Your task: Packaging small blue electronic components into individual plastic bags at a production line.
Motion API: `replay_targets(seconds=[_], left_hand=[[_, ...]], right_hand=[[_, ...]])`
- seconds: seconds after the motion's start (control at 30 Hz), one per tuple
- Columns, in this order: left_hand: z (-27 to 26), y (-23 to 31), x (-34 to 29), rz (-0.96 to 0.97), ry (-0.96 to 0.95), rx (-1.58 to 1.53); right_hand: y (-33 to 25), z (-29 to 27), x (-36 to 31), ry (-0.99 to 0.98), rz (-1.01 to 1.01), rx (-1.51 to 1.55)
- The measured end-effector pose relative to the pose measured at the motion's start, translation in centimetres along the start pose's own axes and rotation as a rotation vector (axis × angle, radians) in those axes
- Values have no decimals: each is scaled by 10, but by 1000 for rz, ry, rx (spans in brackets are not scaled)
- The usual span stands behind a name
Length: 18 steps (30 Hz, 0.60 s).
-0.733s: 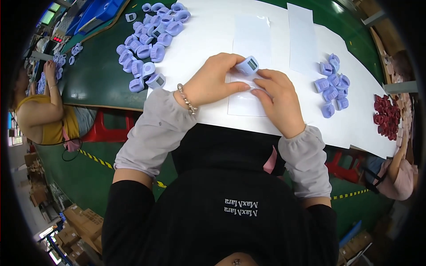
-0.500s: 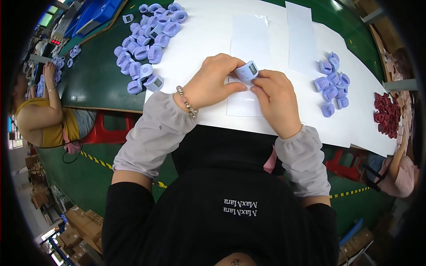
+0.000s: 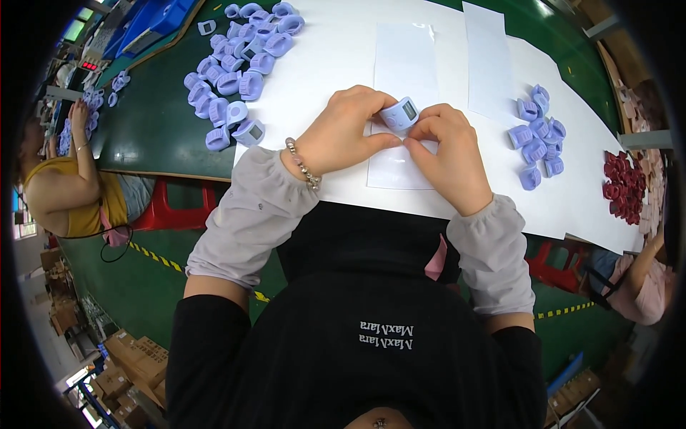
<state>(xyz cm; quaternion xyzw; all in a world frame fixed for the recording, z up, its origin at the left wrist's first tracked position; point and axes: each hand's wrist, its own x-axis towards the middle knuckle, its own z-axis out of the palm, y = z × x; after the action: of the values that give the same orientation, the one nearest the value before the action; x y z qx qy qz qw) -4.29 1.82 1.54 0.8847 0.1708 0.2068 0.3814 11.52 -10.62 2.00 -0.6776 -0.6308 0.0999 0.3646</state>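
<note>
Two hands are closed on one lilac ring counter (image 3: 399,113), held just above a clear sheet (image 3: 400,107) on white paper (image 3: 336,64) that covers the green counter (image 3: 153,132). The left hand (image 3: 343,132) grips it from the left with fingers curled over its top and thumb below; the right hand (image 3: 446,146) pinches its right side. A beaded bracelet (image 3: 301,163) is worn on the left wrist. A large lilac pile (image 3: 239,64) lies to the left, a smaller pile (image 3: 536,139) to the right, with dark red pieces (image 3: 623,187) beyond.
</note>
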Motion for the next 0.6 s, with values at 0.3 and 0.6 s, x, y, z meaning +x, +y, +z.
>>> replay_targets(seconds=[0.3, 0.6], left_hand=[[5, -5, 0, -63, 85, -210], [9, -7, -2, -7, 108, -435]], right_hand=[[-2, -18, 5, 67, 130, 614], [-7, -5, 10, 88, 138, 849]])
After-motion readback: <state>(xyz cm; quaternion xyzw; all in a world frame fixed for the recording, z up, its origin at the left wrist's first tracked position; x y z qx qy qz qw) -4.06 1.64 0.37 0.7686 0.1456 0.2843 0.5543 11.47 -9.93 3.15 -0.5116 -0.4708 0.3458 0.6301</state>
